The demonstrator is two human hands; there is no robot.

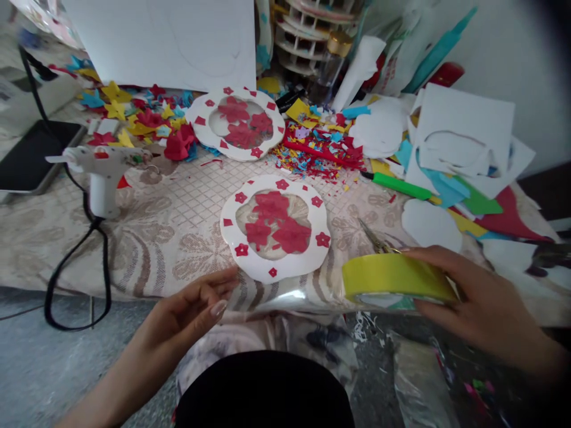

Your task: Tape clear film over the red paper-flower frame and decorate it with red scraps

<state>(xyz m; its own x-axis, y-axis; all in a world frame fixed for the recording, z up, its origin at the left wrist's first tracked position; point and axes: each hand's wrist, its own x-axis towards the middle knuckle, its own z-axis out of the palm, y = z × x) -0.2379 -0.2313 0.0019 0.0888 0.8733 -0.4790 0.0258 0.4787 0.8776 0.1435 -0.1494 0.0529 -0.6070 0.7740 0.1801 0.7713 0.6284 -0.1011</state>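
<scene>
My right hand grips a wide roll of yellowish packing tape at the table's front edge, thumb below and fingers above. A clear, shiny strip of tape stretches from the roll toward my left hand. The left fingers are bent, their tips at the strip's left end; the exact contact is hard to see. Just behind the strip lies a white scalloped frame with small red flowers on its rim and red flower shapes in its see-through middle. Scissors lie behind the roll, partly hidden.
A similar frame lies farther back. At left are a white glue gun, its black cord and a phone. Paper scraps, a green marker, white paper cutouts and a clear bottle crowd the back and right.
</scene>
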